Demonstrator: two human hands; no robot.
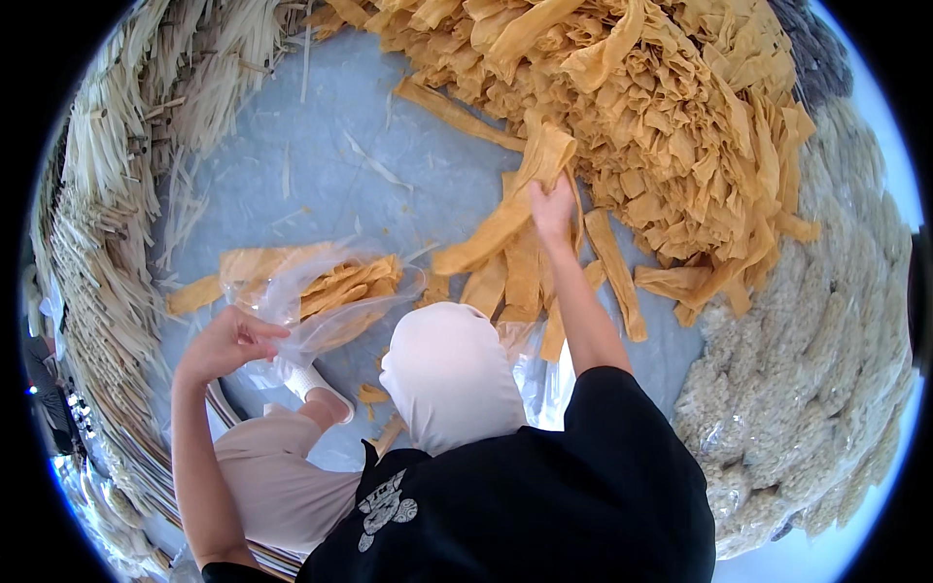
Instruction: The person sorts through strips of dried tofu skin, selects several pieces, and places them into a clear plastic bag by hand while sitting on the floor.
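My right hand [553, 206] is closed around a long, flat yellow strip [505, 219], its upper end folded over above my fingers. That strip hangs down to the left over several more yellow strips [522, 277] lying on the grey-blue floor sheet [292, 155]. On the left, my left hand [231, 342] has thumb and forefinger pinched together at the edge of a clear plastic bag [311, 277]. Folded yellow strips [355, 285] lie in and under this bag. The exact grip of the left fingers on the plastic is partly lost against it.
A tall heap of yellow strips [671, 126] fills the far right. Bundles of pale stick-like pieces [107, 223] line the left side. Clear bags of pale, crinkled stuff [797, 389] are piled at the right. A white shoe [321, 389] stands near the plastic bag.
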